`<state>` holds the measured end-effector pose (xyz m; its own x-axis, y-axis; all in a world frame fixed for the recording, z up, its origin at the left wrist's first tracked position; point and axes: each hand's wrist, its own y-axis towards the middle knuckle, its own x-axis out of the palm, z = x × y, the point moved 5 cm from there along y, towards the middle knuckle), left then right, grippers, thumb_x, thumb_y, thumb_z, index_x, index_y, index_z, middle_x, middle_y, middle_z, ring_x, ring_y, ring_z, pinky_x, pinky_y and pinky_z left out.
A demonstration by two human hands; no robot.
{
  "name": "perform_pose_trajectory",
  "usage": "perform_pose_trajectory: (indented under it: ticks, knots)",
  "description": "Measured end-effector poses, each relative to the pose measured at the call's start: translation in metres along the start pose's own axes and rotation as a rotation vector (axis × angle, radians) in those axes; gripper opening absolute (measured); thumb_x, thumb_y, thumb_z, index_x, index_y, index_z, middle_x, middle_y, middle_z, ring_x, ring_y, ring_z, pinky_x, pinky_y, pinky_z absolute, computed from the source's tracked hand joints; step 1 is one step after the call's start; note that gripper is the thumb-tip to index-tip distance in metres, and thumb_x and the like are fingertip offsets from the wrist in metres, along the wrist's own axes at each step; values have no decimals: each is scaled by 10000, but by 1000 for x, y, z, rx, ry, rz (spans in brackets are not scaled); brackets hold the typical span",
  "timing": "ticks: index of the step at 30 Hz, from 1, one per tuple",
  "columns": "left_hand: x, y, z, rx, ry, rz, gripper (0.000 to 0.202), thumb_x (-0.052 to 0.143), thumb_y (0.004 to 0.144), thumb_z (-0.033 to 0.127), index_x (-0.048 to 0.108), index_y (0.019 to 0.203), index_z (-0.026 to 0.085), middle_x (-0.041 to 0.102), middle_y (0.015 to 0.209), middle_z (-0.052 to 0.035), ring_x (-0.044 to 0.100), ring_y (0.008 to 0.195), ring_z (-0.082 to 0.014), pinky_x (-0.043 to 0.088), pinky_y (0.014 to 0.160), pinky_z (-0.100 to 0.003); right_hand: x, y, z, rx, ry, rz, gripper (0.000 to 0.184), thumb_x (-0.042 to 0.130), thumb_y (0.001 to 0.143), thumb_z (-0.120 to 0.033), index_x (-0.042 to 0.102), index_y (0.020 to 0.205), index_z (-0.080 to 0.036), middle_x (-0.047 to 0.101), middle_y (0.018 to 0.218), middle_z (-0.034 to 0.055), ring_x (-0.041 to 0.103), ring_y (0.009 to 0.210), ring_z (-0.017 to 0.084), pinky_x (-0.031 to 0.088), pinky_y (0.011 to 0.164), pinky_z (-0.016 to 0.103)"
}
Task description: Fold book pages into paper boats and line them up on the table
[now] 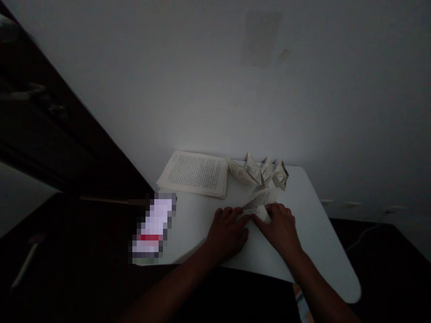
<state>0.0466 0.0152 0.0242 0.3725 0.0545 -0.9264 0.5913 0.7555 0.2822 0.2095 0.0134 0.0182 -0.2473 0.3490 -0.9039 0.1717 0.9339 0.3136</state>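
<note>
A partly folded sheet of printed paper point(261, 199) lies on the white table between my hands. My right hand point(284, 226) is closed on its right side, with the thumb reaching in towards the near fold. At its near left edge, my left hand point(229, 233) has the index finger and thumb on the paper, the other fingers curled on the tabletop. Just beyond stand several folded paper boats point(254, 169) made from printed pages, in a row near the wall. Dim light blurs the small folds under my fingertips.
A stack of printed pages point(195, 172) lies at the table's back left. A pixelated phone-like thing point(155, 224) is at the left edge of the white table point(323, 251). The wall point(202, 89) rises behind, and a dark door point(50, 116) stands at left.
</note>
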Motion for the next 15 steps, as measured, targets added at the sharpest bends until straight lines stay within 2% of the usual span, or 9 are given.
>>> perform_pose_trajectory:
  ticks: [3,9,15]
  knots:
    - [0,1,0,1,-12,6,382,498,839,351,512,1214,277,503,1255,-50,436,1065,-255,317,918,-448,2,-1,0,8,-16,1,474,587,698,-619,580,829,-164,574,855,102,510,854,277,383,748,383]
    - [2,1,0,1,-11,11,395,506,832,351,509,1217,263,509,1250,-58,435,1076,-263,308,931,-453,5,-1,2,37,-12,14,486,605,671,-621,588,855,-171,578,870,101,510,855,285,383,735,388]
    - [2,0,-1,9,0,13,391,506,832,357,513,1211,262,506,1254,-56,442,1066,-260,317,918,-451,5,0,6,25,13,-21,387,639,674,-520,591,852,-181,588,897,95,515,857,277,391,736,385]
